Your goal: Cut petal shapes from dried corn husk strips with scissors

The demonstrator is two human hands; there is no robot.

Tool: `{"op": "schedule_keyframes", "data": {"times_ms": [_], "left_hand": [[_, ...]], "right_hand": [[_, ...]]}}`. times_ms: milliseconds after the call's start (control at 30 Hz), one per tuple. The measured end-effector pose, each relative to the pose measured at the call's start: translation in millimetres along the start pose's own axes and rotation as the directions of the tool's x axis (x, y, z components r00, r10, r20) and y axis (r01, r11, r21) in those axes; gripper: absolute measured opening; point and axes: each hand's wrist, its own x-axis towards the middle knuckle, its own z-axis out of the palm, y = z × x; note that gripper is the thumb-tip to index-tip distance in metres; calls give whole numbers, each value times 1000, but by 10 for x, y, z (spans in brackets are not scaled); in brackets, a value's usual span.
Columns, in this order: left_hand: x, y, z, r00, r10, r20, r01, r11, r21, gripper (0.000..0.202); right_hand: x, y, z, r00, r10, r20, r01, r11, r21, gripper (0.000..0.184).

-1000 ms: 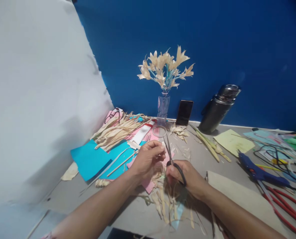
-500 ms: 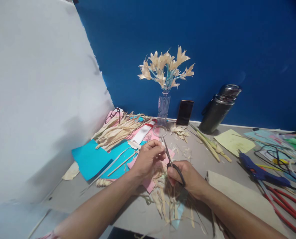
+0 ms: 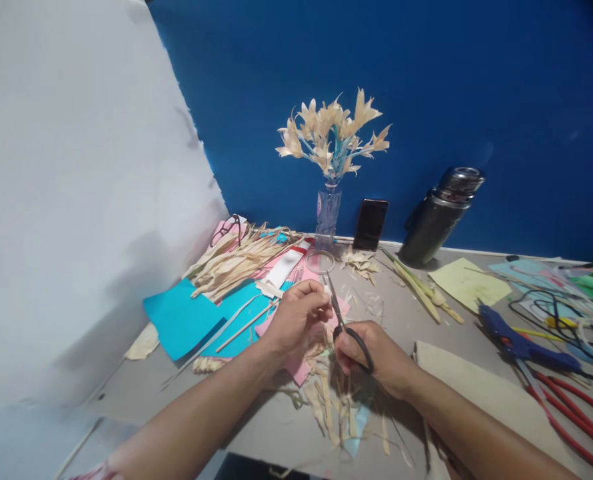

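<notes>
Black-handled scissors [image 3: 337, 310] are in my right hand [image 3: 369, 350], its fingers wrapped round the grips and the blades pointing up and away. My left hand [image 3: 301, 317] is pinched around a small pale piece [image 3: 327, 291], which looks like dried husk. The blades lie right beside that piece and the left fingertips; whether they touch it I cannot tell. Below both hands, cut husk scraps [image 3: 326, 407] cover the table. A roll of clear tape [image 3: 320, 261] lies just beyond the scissor tips.
Husk flowers [image 3: 334, 130] stand in a plastic bottle [image 3: 328, 217] at the back. Beside it are a phone [image 3: 371, 225] and a dark flask [image 3: 439, 220]. Dried husks [image 3: 246, 260] and blue paper [image 3: 181, 317] lie left; a blue glue gun [image 3: 521, 343] and red-handled tool [image 3: 576, 407] lie right.
Both hands stay in nearly the same place. The scissors have shifted very slightly, and their blades look a little wider apart at the tips.
</notes>
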Motion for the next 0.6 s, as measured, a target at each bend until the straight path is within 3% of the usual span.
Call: {"op": "schedule_keyframes", "data": {"times_ms": [200, 500, 600], "left_hand": [[26, -8, -54, 997, 17, 69, -19, 999, 39, 9], [36, -17, -62, 998, 38, 56, -40, 999, 35, 10], [33, -17, -78, 994, 44, 99, -49, 998, 43, 9]], "right_hand": [[-11, -44, -21, 999, 36, 35, -36, 999, -1, 53], [-16, 36, 6, 996, 87, 5, -87, 992, 87, 49], [-14, -28, -21, 999, 38, -28, -36, 997, 68, 49]]}}
